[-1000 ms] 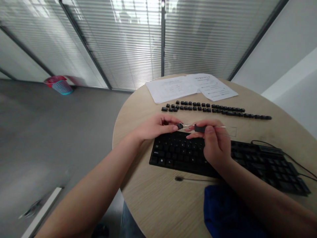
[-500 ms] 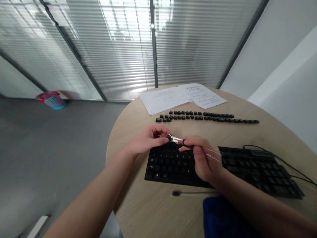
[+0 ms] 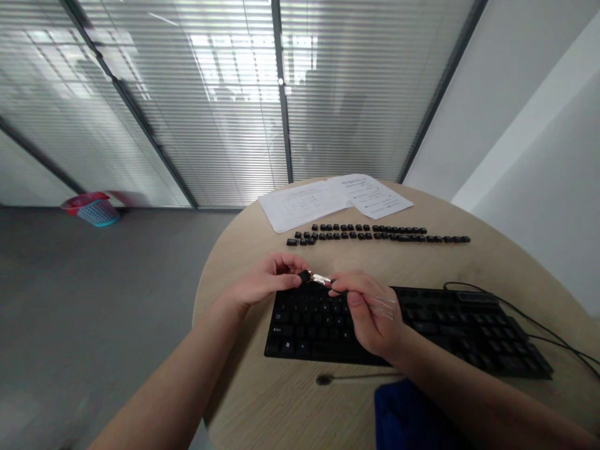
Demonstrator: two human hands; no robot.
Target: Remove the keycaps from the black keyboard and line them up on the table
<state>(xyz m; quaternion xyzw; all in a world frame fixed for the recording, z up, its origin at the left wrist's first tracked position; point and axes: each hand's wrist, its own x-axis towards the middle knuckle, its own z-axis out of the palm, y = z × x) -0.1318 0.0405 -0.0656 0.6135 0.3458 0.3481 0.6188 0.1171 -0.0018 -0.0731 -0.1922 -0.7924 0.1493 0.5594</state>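
Observation:
A black keyboard [image 3: 450, 328] lies on the round wooden table [image 3: 244, 400]. Over its left end, my right hand [image 3: 372, 312] is closed around a wire keycap puller [image 3: 323, 280] with thin metal prongs. A small black keycap [image 3: 305, 275] sits at the puller's tip, and my left hand [image 3: 262, 284] pinches it between thumb and fingers. Beyond the keyboard, several removed black keycaps [image 3: 375, 233] lie in two rows.
Two printed paper sheets [image 3: 328, 199] lie at the table's far edge. A blue cloth [image 3: 412, 415] sits at the near edge, beside a thin black tool [image 3: 347, 377]. The keyboard cable [image 3: 553, 319] trails right. A pink-and-blue basket [image 3: 91, 209] stands on the grey floor by the glass wall.
Both hands have come lower and closer to the keyboard's left end while still joined at the puller and keycap. The camera has tilted up, showing more of the glass wall.

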